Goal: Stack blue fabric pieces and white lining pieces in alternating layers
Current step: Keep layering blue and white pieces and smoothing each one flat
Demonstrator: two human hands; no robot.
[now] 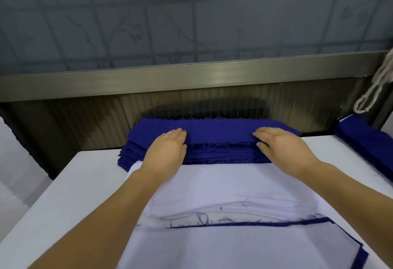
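Note:
A thick pile of blue fabric pieces (217, 134) lies at the far side of the white table, its frayed near edges showing. My left hand (165, 151) rests flat against the pile's left front, fingers straight on the top piece. My right hand (280, 147) touches the right front with fingers extended; its fingertips press the pile's edge. In front of the pile lies a white lining piece (212, 188) on top of a layered stack, with a thin blue fabric edge (255, 223) peeking out below it nearer to me.
The white table (74, 183) runs out to the left and right. Another blue pile (365, 141) sits at the right edge. A dark ribbed panel and metal rail (191, 77) stand behind the table. A white cord (374, 90) hangs at upper right.

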